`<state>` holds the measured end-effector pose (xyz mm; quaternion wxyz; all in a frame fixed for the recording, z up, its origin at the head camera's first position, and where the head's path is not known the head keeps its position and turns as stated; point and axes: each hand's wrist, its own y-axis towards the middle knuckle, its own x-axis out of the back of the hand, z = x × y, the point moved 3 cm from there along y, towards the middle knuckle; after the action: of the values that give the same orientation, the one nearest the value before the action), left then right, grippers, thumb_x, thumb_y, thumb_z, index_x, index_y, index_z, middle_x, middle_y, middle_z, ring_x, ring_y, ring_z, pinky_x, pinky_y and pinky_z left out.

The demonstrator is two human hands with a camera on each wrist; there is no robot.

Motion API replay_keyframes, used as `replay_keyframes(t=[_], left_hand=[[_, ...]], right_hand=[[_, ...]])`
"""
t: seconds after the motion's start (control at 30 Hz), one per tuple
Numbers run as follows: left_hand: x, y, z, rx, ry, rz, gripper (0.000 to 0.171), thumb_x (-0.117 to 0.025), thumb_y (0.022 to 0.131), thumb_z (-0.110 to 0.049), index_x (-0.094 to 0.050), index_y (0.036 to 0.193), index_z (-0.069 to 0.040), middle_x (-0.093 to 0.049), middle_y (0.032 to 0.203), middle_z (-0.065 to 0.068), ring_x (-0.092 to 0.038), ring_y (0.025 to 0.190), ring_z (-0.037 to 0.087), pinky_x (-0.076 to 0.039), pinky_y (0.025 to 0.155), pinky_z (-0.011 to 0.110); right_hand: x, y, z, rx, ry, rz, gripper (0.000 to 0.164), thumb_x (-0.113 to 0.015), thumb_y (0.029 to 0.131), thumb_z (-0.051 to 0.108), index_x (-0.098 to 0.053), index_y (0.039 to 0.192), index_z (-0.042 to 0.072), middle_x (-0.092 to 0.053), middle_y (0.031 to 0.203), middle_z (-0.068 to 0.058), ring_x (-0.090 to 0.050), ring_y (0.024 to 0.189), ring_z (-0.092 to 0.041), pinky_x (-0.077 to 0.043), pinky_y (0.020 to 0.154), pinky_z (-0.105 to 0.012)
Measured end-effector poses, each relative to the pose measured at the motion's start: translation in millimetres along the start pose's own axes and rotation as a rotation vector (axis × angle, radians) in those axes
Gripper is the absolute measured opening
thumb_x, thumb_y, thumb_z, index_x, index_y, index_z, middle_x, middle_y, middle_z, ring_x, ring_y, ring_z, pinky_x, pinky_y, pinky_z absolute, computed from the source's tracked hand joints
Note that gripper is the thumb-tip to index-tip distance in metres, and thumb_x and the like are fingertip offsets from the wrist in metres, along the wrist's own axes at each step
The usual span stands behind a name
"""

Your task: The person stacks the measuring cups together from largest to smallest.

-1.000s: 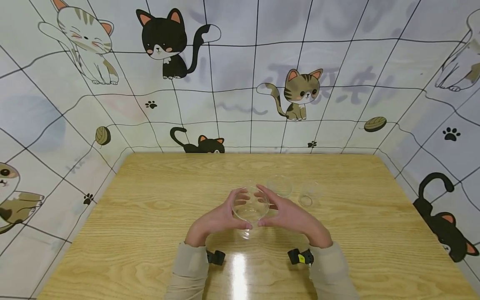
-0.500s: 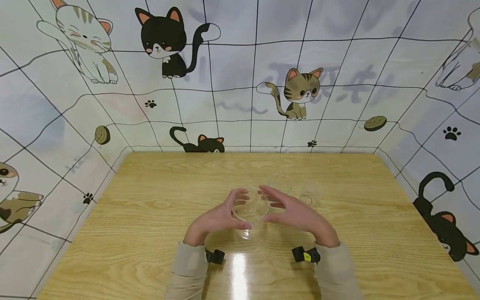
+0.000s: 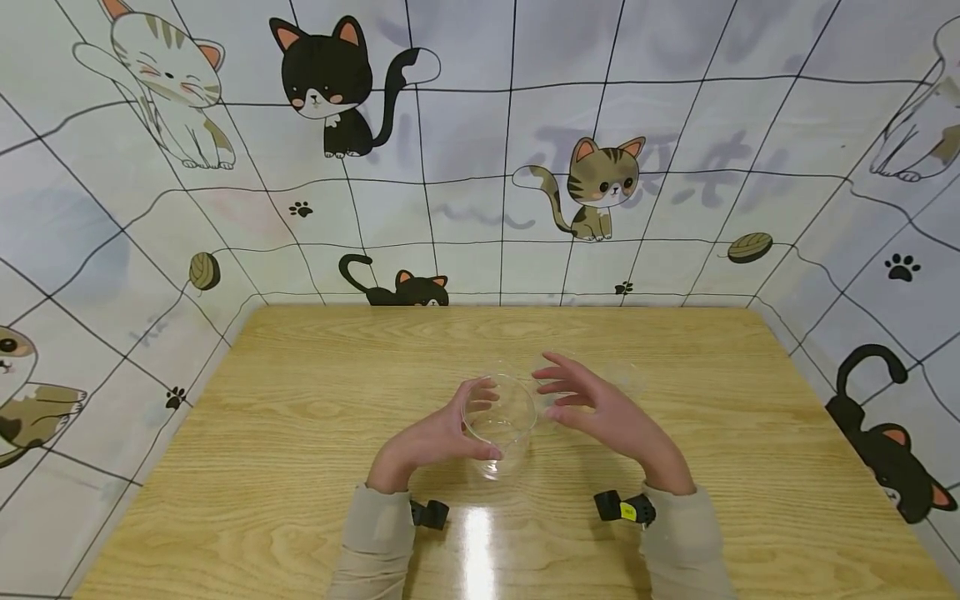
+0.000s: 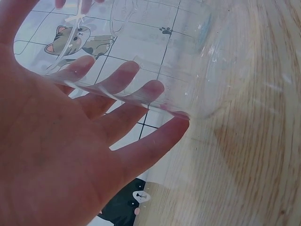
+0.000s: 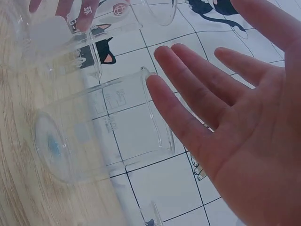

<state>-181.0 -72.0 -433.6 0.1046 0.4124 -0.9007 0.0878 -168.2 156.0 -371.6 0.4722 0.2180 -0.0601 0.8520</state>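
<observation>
A large clear glass beaker [image 3: 501,429] stands upright on the wooden table, mid-table in the head view. My left hand [image 3: 444,429] holds it from the left, thumb at the near side and fingers round the far side; in the left wrist view the fingers [image 4: 141,92] lie along its wall. My right hand [image 3: 603,410] is apart from it on the right, fingers spread and holding nothing. A medium beaker [image 5: 106,132] with printed graduations stands near the right fingertips in the right wrist view; in the head view that hand mostly hides it.
Behind the right hand a smaller clear glass vessel [image 3: 628,379] shows faintly on the table [image 3: 337,358]. Sheets printed with cartoon cats [image 3: 326,92] surround the table at the back and both sides. A black wrist camera [image 3: 626,508] sits at the right cuff.
My right hand has let go of the large beaker and moved right, its fingers opening out, now covering the medium beaker in the head view. The left hand and the large beaker have stayed put.
</observation>
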Motion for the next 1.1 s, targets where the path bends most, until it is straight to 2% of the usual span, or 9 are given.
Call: replay_keyframes(t=[0.2,0.3,0.4,0.57,0.73,0.83,1.0,1.1], left_hand=[[-0.2,0.0,-0.5,-0.001,0.007,0.002,0.091,-0.076,0.07,-0.032,-0.014,0.136,-0.035,-0.025,0.141,0.008,-0.023,0.129,0.028,-0.026,0.097,0.051],[-0.3,-0.5,-1.3,0.002,0.007,0.002,0.091,-0.076,0.07,-0.032,-0.014,0.136,-0.035,-0.024,0.141,0.007,-0.023,0.129,0.027,-0.026,0.097,0.05],[-0.5,-0.9,-2.2,0.002,0.008,0.002,0.091,-0.076,0.07,-0.032,-0.014,0.137,-0.035,-0.024,0.141,0.006,-0.023,0.129,0.028,-0.026,0.097,0.05],[-0.4,-0.7,-1.7,0.003,0.014,0.002,0.092,-0.076,0.07,-0.032,-0.013,0.137,-0.035,-0.024,0.14,0.006,-0.022,0.129,0.028,-0.026,0.097,0.051],[-0.4,-1.2,-3.1,0.018,0.007,0.003,0.092,-0.076,0.071,-0.029,-0.013,0.137,-0.033,-0.024,0.141,0.005,-0.022,0.13,0.027,-0.026,0.097,0.051],[-1.1,-4.0,-11.1,0.019,-0.004,0.01,0.093,-0.076,0.071,-0.026,-0.012,0.139,-0.028,-0.024,0.141,0.007,-0.021,0.13,0.03,-0.026,0.097,0.051],[-2.6,-9.7,-26.7,0.017,0.003,0.02,0.092,-0.075,0.073,-0.024,-0.012,0.14,-0.023,-0.024,0.141,0.009,-0.02,0.129,0.033,-0.029,0.096,0.048],[-2.5,-9.2,-24.6,0.014,0.007,0.015,0.091,-0.074,0.073,-0.026,-0.012,0.139,-0.025,-0.024,0.141,0.01,-0.02,0.13,0.032,-0.028,0.096,0.048]], right_hand=[[5,-5,22,-0.014,-0.031,-0.058,0.062,-0.058,0.088,0.015,-0.024,0.14,0.014,-0.042,0.132,-0.011,-0.045,0.114,-0.032,-0.04,0.088,-0.045],[7,-6,25,0.015,-0.047,-0.099,0.062,-0.058,0.087,0.01,-0.026,0.139,0.012,-0.044,0.131,-0.014,-0.045,0.114,-0.032,-0.038,0.089,-0.047],[10,-6,21,0.059,-0.056,-0.145,0.062,-0.058,0.086,0.008,-0.027,0.139,0.014,-0.044,0.13,-0.013,-0.044,0.115,-0.029,-0.036,0.09,-0.049],[17,-5,1,0.09,-0.099,-0.218,0.064,-0.061,0.086,0.015,-0.027,0.139,0.027,-0.044,0.132,-0.003,-0.043,0.118,-0.022,-0.036,0.093,-0.044],[21,-6,-10,0.055,-0.101,-0.269,0.066,-0.063,0.084,0.024,-0.027,0.138,0.034,-0.042,0.133,0.007,-0.042,0.118,-0.02,-0.037,0.091,-0.044],[23,-8,-8,0.025,-0.102,-0.294,0.065,-0.063,0.083,0.026,-0.028,0.137,0.036,-0.041,0.133,0.01,-0.04,0.12,-0.019,-0.037,0.092,-0.044],[23,-12,7,-0.004,-0.074,-0.311,0.063,-0.063,0.084,0.023,-0.03,0.136,0.033,-0.038,0.136,0.004,-0.036,0.122,-0.026,-0.036,0.091,-0.048],[22,-12,14,-0.011,-0.071,-0.317,0.061,-0.063,0.084,0.021,-0.031,0.136,0.029,-0.036,0.138,0.002,-0.033,0.124,-0.027,-0.037,0.091,-0.049]])
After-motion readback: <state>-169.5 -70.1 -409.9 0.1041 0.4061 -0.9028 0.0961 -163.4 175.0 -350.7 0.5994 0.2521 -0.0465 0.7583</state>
